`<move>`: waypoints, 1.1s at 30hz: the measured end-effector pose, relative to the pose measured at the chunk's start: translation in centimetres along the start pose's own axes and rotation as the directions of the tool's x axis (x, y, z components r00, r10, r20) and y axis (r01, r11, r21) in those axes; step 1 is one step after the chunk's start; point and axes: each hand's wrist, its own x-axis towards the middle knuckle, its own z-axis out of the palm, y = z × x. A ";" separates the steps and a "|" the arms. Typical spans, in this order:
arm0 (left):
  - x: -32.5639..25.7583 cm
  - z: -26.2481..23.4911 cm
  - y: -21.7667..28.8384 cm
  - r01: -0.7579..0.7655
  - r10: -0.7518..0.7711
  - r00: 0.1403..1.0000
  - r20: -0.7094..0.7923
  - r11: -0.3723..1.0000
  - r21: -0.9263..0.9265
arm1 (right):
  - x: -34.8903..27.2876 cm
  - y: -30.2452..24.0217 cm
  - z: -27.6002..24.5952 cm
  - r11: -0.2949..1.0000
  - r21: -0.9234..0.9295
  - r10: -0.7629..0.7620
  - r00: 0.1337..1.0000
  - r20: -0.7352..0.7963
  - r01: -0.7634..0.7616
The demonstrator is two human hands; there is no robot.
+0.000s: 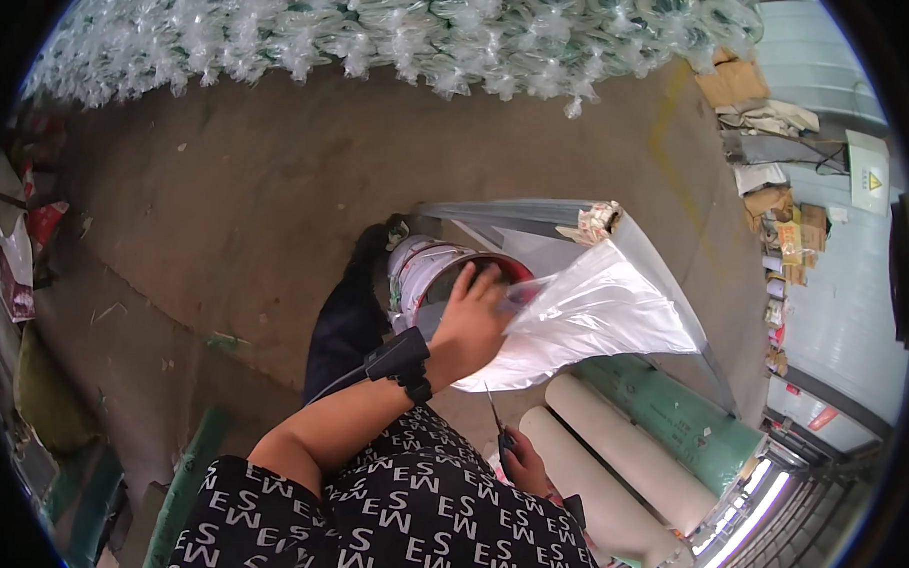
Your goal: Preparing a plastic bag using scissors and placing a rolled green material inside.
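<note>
My left hand (471, 318) is over the mouth of a white-and-red bucket (411, 275), its fingers spread and slightly blurred. Beside its palm is the edge of a shiny silver-white plastic sheet (616, 308). The sheet hangs from a roll (598, 222) on a grey metal frame (512, 210) to the right of the bucket. Lower down, close to my body, my right hand (527, 464) is closed round the dark handle of scissors (497, 418), blade pointing up toward the sheet's lower edge. Whatever lies inside the bucket is mostly hidden by my left hand.
Large rolls, cream (630, 448) and green (669, 412), lie to the right of my body. A long stack of plastic-wrapped rolls (366, 32) lines the far side. Cardboard boxes (798, 242) stand along the right wall. A green roll (182, 504) leans at lower left.
</note>
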 end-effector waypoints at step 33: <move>0.7 1.5 -2.9 0.594 -0.198 0.801 0.564 0.376 -0.711 | -1.3 -4.9 0.6 0.931 0.074 -0.312 0.884 -0.350 0.358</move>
